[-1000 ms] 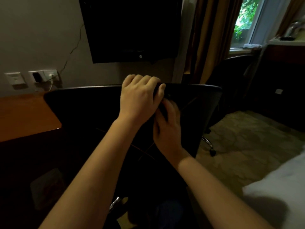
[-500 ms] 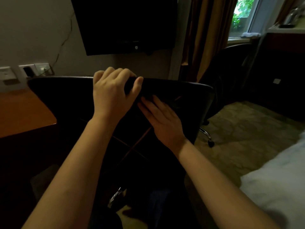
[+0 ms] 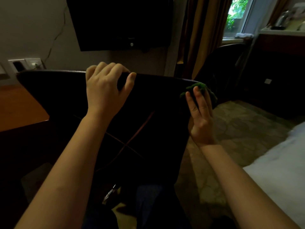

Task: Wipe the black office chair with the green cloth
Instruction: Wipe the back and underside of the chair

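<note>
Left hand curled over top edge of black office chair, bracing. Right hand, fingers straight, presses green cloth on chair's right corner — unpinched, it could slip off.

Chair: black, backrest upright and facing the camera, top edge gently curved. Thin reddish lines cross on its lower back. Seat and base mostly lost in shadow.

Cloth: dark green, nubby, bunched. Sits at the backrest's upper right corner, apparently folded over the edge, under the straight fingers of the right hand.
</note>
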`<state>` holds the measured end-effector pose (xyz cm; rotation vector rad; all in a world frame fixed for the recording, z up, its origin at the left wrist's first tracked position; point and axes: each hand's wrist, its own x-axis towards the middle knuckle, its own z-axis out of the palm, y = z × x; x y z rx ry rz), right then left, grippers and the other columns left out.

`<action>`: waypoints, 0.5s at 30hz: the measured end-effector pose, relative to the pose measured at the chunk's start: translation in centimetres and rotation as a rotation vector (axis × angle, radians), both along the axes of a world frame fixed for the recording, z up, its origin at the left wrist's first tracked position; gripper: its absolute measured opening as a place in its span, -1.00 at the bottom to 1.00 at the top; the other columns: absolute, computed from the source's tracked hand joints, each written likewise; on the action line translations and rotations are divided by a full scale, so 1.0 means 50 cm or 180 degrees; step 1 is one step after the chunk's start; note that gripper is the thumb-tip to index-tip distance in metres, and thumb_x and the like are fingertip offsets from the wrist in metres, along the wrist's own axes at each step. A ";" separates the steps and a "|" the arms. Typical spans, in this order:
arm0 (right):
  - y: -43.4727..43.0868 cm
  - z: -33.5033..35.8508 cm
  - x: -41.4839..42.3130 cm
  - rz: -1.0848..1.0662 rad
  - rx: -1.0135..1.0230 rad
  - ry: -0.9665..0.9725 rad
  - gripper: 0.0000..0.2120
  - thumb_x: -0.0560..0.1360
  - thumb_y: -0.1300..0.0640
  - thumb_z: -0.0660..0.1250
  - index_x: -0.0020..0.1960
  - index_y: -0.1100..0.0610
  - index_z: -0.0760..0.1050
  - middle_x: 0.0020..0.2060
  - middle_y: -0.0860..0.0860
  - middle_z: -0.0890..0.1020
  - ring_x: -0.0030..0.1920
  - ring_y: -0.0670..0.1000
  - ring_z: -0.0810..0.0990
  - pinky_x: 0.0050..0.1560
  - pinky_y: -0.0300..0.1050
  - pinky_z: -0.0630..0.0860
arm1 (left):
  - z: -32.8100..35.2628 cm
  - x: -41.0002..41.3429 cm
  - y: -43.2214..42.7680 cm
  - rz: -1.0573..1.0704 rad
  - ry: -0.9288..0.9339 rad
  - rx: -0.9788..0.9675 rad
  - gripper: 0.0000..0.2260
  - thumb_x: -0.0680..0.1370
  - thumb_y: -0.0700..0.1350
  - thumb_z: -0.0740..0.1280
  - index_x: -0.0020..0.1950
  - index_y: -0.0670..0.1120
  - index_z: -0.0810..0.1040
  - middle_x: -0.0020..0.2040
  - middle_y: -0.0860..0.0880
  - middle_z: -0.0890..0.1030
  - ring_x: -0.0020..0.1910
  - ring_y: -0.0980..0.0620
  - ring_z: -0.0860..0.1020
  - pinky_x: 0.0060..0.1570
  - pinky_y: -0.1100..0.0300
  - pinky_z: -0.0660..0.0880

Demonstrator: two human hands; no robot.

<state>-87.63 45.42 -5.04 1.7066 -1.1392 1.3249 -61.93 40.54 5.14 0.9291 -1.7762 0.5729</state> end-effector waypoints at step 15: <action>-0.039 -0.024 0.153 0.0140 0.0272 0.0578 -0.61 0.63 0.28 0.01 0.41 0.17 0.38 0.41 0.02 0.34 0.49 0.09 0.20 0.51 -0.04 0.13 | 0.002 0.000 0.004 0.0000 0.0035 0.0160 -0.67 0.64 0.10 0.13 -0.03 -0.09 0.57 -0.07 -0.05 0.60 -0.02 -0.10 0.50 0.13 0.05 0.25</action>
